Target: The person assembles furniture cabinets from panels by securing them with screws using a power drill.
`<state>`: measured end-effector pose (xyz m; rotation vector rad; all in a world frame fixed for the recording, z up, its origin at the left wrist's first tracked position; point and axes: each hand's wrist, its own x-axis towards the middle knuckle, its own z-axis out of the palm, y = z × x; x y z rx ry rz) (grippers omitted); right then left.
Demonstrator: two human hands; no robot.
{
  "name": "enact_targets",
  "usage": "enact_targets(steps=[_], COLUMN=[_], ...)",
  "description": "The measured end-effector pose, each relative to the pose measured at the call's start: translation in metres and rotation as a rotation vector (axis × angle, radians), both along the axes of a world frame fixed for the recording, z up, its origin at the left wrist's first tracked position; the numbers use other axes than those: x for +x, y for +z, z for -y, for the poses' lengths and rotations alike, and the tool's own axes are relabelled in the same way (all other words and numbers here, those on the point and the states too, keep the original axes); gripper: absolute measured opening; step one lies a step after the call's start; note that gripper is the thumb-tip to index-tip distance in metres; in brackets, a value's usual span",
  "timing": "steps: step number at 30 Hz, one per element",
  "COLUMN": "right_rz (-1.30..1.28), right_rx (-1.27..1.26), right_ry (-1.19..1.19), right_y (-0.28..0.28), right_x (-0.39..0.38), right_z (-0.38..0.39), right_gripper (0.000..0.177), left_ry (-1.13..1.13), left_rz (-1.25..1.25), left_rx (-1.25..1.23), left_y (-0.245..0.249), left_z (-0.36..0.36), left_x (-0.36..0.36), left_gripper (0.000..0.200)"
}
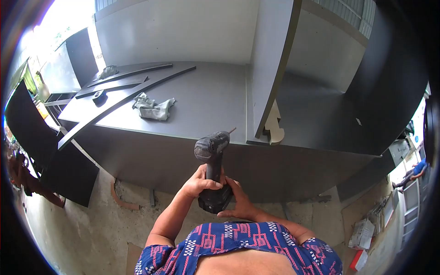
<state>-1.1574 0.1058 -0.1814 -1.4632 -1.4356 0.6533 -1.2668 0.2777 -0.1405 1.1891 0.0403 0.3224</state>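
Note:
A dark cordless drill (214, 151) is upright in front of my body, its bit pointing up and to the right. My left hand (200, 181) is closed around the drill's handle. Against the right side of the battery base rests my right hand (239, 200), fingers wrapped round it. Beyond the drill lies a big grey cabinet (206, 101) with an upright divider panel (275, 59). A pale notched wooden piece (274, 126) sits at the foot of the divider. Left of it, a crumpled grey cloth (154, 108) lies on the panel.
Long dark strips (123, 99) and a tape measure (98, 96) lie on the cabinet's left part. Dark boards (68, 169) stand at the left. A person in blue (418, 168) is at the far right, near a white bundle (362, 234) on the floor.

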Motion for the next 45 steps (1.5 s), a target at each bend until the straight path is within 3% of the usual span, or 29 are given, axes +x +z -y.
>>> enact_targets(steps=[7, 28, 31, 37, 45], right_rz=[-0.108, -0.058, -0.119, 0.028, 0.168], right_rx=[-0.003, 0.014, 0.043, 0.23, 0.281], right_ry=[-0.019, 0.032, 0.076, 0.265, 0.346], right_y=[0.0, -0.013, -0.026, -0.019, -0.001], right_x=[0.006, 0.027, 0.035, 0.04, -0.012], right_z=[0.0, 0.007, 0.006, -0.017, -0.066], right_gripper=[0.117, 0.117, 0.118, 0.114, 0.122], left_ry=[-0.032, 0.038, 0.09, 0.325, 0.571], left_rz=[-0.063, -0.076, -0.117, -0.082, 0.008], left_rx=[-0.01, 0.014, -0.052, 0.067, 0.201], left_y=[0.004, -0.005, 0.0, 0.003, 0.014], left_z=[-0.001, 0.015, 0.023, 0.035, 0.023], left_x=[0.012, 0.019, 0.018, -0.008, -0.064], left_gripper=[0.039, 0.039, 0.035, 0.034, 0.031])
